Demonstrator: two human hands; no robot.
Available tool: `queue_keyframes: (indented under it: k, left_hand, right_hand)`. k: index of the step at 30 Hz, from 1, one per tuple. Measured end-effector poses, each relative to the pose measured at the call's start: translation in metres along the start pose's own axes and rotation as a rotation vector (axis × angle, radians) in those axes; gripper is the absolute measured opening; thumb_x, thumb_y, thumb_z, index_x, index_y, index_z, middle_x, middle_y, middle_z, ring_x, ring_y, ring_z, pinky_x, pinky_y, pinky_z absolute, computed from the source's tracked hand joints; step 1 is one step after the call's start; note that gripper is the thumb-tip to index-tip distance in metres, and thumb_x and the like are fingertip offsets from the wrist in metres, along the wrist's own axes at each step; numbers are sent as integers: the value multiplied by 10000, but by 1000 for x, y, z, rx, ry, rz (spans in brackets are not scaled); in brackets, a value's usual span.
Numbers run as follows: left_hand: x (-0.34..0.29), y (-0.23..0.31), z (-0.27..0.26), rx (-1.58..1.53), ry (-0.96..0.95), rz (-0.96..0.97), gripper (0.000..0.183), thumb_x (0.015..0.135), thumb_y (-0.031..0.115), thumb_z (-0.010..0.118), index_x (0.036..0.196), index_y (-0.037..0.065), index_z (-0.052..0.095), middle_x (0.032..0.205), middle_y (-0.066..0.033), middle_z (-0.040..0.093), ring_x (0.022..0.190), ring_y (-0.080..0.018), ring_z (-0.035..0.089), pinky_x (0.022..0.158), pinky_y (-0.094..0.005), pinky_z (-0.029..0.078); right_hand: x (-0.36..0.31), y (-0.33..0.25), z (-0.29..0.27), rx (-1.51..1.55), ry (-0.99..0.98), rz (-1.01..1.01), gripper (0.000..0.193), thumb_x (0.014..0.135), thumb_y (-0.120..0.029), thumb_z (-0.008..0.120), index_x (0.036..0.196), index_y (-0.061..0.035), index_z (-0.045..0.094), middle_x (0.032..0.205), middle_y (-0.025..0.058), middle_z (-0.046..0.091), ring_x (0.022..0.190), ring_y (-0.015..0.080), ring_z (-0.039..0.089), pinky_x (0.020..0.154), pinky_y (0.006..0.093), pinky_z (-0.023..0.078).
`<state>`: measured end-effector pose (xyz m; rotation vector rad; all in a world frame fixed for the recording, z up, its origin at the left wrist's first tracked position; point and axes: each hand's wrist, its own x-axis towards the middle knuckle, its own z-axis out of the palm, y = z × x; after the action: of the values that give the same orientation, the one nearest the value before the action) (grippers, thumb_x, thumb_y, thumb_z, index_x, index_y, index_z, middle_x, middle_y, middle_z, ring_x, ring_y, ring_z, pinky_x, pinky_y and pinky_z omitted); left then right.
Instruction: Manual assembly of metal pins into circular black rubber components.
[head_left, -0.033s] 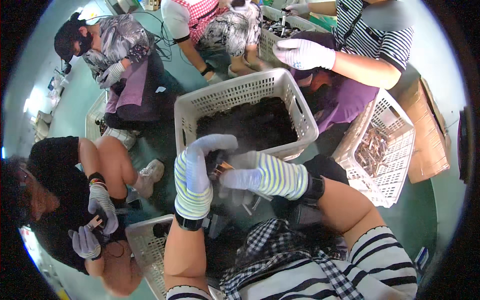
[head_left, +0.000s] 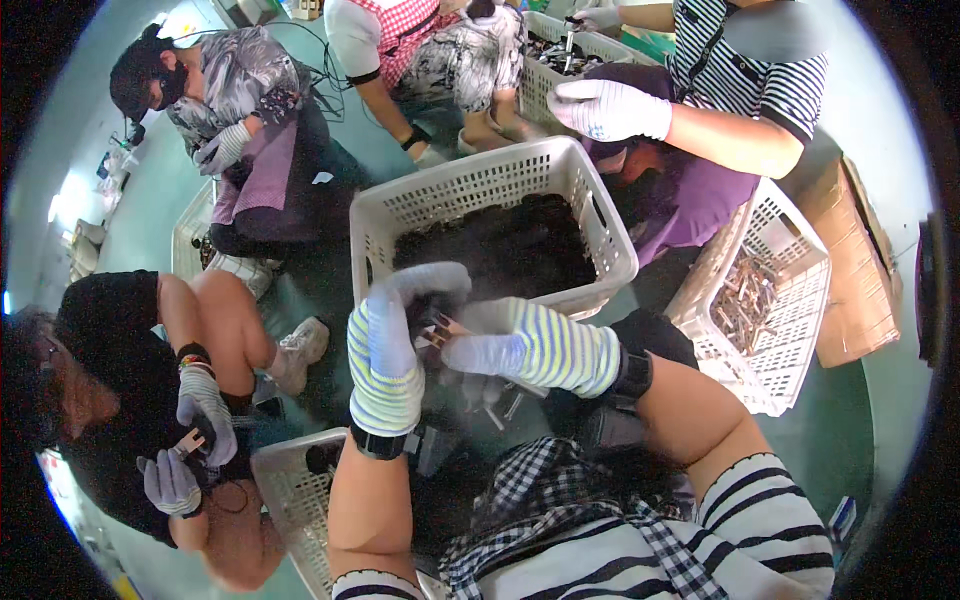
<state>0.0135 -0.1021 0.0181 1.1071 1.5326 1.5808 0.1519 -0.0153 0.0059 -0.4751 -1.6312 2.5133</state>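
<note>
Both my hands wear striped knit gloves and meet in front of the large basket's near edge. My left hand [head_left: 387,330] is closed, its fingers curled over a small black piece [head_left: 422,312] that is mostly hidden. From the right comes my right hand [head_left: 540,345], its thumb and fingers pinching a two-pronged copper-coloured metal piece [head_left: 440,331] against the black one. How far the two pieces fit together cannot be made out. Below my right hand, thin metal rods [head_left: 512,405] show, blurred.
A white basket [head_left: 455,188] of black parts stands ahead. At the right, another basket [head_left: 800,300] holds copper-coloured strips beside a cardboard box [head_left: 850,260]. A third basket [head_left: 285,470] is near my left arm. Several gloved co-workers [head_left: 615,108] sit around.
My hands have shifted very slightly, and the copper-coloured piece has turned a little between them. The co-workers look almost unchanged.
</note>
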Motion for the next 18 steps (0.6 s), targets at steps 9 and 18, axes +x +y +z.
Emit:
queue_keyframes:
  k: [9,18]
  left_hand:
    - [13,-23,-12,-48,222,100,532,994,431,344,1180,-23,549,1000,-114,644,904,-174,593,843,-291,458]
    - [4,-13,2,701,373,696,373,788,-70,567,1150,-18,494,1204,-226,531,1109,-355,541,965,-413,420]
  right_hand:
    - [-6,10,-18,-918,189,-290,246,835,-207,647,982,-18,589,765,160,639,712,307,633,651,396,487]
    - [-13,-8,-15,38,496,-115,230,916,-294,591,1018,-89,601,749,3,622,609,83,588,542,211,484]
